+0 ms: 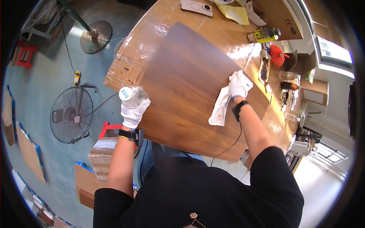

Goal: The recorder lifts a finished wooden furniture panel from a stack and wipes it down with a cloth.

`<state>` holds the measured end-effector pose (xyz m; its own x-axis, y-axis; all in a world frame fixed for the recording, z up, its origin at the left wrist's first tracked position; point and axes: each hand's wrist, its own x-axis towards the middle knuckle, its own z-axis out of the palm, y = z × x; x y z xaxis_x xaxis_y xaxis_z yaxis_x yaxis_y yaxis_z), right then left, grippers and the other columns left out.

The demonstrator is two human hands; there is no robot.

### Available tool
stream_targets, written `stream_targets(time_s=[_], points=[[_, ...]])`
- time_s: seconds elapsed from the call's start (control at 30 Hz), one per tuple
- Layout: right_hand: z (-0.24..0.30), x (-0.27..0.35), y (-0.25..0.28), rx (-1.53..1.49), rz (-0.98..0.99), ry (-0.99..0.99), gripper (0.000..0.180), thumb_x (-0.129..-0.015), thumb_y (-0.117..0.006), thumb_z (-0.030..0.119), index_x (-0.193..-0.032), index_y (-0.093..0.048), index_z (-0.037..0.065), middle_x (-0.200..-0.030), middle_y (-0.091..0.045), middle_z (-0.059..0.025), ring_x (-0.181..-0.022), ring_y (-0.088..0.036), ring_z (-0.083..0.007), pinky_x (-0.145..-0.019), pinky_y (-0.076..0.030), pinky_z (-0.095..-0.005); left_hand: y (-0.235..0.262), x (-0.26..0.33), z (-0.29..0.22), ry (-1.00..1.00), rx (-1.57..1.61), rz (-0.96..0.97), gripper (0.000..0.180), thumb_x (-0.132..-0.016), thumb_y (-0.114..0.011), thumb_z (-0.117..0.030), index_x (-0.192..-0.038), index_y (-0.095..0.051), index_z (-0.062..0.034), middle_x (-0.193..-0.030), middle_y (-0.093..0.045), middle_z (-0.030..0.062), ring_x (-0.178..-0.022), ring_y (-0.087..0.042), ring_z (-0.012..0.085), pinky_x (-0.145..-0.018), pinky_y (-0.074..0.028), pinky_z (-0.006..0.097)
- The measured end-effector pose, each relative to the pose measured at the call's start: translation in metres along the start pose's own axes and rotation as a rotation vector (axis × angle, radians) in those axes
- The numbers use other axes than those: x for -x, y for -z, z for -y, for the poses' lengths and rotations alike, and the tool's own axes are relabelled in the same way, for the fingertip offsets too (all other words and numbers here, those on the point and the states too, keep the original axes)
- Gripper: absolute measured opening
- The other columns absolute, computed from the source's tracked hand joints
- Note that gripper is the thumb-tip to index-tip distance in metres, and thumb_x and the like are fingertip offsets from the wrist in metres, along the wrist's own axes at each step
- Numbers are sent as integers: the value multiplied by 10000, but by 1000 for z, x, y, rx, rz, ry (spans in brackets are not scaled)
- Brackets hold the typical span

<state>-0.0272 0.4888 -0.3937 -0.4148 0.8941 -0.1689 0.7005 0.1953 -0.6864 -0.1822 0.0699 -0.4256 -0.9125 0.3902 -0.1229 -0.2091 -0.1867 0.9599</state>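
Note:
A dark brown wood-grain panel (182, 79) lies flat in front of me. Near its left edge, my left hand (132, 116), in a white knit glove, is closed around a clear bottle (139, 98). The bottle's white cap with blue marks faces up. Toward the panel's right side, my right hand (239, 86), also gloved in white, grips one end of a white cloth (219, 109). The rest of that cloth trails down toward me over the wood. Black bands circle both wrists, and a thin cable runs from the right one.
Beneath the panel is a film-wrapped table (131, 57). A phone (196, 7), yellow paper (235, 14) and a dark-and-yellow bottle (264, 35) lie at its far side. A black fan (72, 115) stands on the left floor, with a taped carton (102, 157) closer to me.

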Motion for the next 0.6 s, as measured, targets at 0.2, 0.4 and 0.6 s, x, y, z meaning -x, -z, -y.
stream_targets(time_s=[0.2,0.4,0.6], points=[[167,24,-84,620,313,581,143,-803,-575,221,-823,-572,79,-797,-588,-98,-680,-565,-232,-615,-468,-344,11,6,0,-2,-109,-14,615,-692,-818,-34,-1220,-504,-47,-1154,-578,66,-1046,-569,173,-900,-497,322],[134,12,-113,627,-62,785,152,-823,-548,238,-819,-622,106,-803,-665,-91,-775,-615,-293,-721,-462,-372,7,0,5,5,-106,15,603,-691,-820,-36,-1207,-508,-53,-1152,-573,60,-1038,-570,173,-897,-498,322],[36,0,-28,-17,-39,435,230,-835,-532,151,-622,-559,70,-502,-524,-37,-392,-467,-138,-436,-421,-294,5,-2,2,-15,-65,53,588,-690,-823,-46,-1199,-529,-49,-1159,-580,56,-1031,-580,177,-893,-499,320]])
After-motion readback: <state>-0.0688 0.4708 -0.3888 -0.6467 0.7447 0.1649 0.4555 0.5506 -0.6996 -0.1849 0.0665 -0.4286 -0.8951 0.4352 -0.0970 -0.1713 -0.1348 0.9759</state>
